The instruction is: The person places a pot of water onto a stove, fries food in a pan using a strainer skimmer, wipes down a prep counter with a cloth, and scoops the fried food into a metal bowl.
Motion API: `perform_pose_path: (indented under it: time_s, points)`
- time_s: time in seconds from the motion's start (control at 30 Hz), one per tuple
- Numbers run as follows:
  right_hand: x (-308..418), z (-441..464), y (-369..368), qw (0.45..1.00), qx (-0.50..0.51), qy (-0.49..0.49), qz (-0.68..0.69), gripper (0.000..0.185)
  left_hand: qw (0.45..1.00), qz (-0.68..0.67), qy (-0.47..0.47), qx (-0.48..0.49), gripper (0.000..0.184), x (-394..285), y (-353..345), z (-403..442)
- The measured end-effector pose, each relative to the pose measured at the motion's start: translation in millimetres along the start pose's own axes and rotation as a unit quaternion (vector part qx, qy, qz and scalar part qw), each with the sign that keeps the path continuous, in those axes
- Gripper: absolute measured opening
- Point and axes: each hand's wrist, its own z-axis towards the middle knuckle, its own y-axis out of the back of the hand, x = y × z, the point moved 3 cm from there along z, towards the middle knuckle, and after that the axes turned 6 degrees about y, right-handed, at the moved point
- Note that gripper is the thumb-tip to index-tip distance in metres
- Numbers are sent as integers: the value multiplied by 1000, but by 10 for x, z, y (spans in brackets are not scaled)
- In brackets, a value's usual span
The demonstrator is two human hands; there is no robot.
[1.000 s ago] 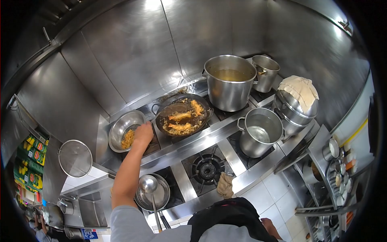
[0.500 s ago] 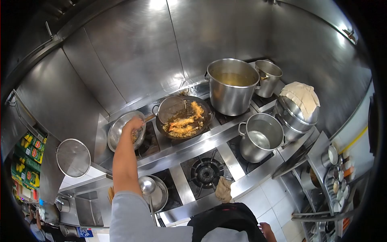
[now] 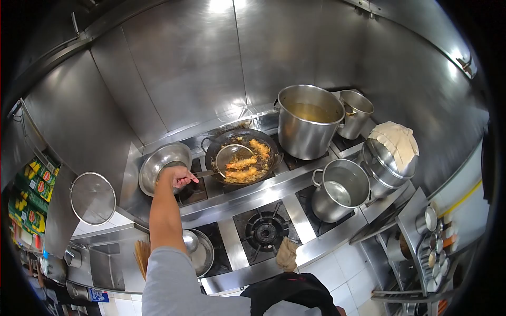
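Note:
My left hand (image 3: pixel 182 177) is closed around the handle of a round mesh strainer (image 3: pixel 234 156). The strainer's bowl is down in the dark wok (image 3: pixel 210 152), at the left of several golden battered fried pieces (image 3: pixel 242 162) in oil with loose crumbs. Beneath my left forearm, a steel bowl (image 3: pixel 168 154) sits left of the wok. Only a sliver of my right hand (image 3: pixel 341 310) shows at the bottom edge, right of the black apron; its fingers are hidden.
Right of the wok stands a tall stockpot (image 3: pixel 310 129) with yellowish liquid. A smaller pot (image 3: pixel 341 192) and a cloth-topped lidded pot (image 3: pixel 392 150) stand farther right. A burner (image 3: pixel 265 230) lies in front. At left are another strainer (image 3: pixel 93 197) and a sink (image 3: pixel 108 266).
The strainer has gone from raised and tilted at the wok's upper left to lower in the wok beside the fried pieces. My left hand has shifted slightly right and down.

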Motion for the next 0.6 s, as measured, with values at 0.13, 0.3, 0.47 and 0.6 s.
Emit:
perform_pose_path:
  time_s: [0.13, 0.3, 0.47, 0.6]
  points:
    - [199, 60, 16, 1000, -13, -5, 21, 48, 995, -59, -37, 69, 26, 139, -198, 92]
    - [425, 153, 34, 999, -16, -6, 33, 48, 984, -131, -67, 101, 23, 275, -537, 131]
    - [561, 234, 94, 999, -8, -6, 32, 48, 958, -239, -104, 119, 21, 430, -798, 284]
    - [620, 291, 168, 1000, 2, -8, 28, 48, 937, -307, -114, 121, 18, 454, -1056, 242]
